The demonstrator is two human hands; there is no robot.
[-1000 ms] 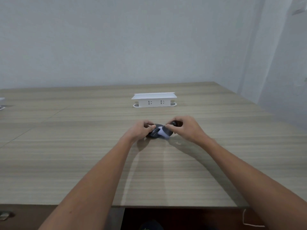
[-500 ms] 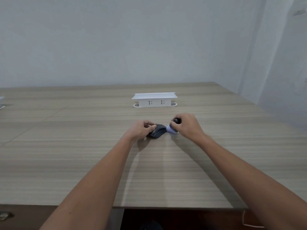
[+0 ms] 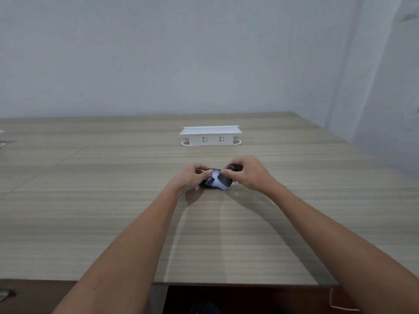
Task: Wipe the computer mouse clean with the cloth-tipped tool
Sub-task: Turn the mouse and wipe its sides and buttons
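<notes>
A dark computer mouse point(image 3: 226, 181) lies on the wooden table point(image 3: 113, 211), a little past its middle. My left hand point(image 3: 192, 176) grips the mouse's left side and holds it in place. My right hand point(image 3: 250, 173) is closed around the cloth-tipped tool, whose black handle end point(image 3: 233, 167) sticks up above the fingers. The tool's pale lilac cloth tip point(image 3: 215, 179) lies across the top of the mouse, close to my left fingers. Most of the tool's shaft is hidden inside my right fist.
A white pop-up socket box point(image 3: 210, 135) stands on the table behind the mouse. A small white object point(image 3: 1, 138) sits at the far left edge. The wall runs close behind the table and along its right side. A white cord point(image 3: 335, 302) hangs below the front edge.
The cloth tip went off the mouse to its right half a second ago and has now slid back left across the mouse's top. My left hand has stayed on the mouse.
</notes>
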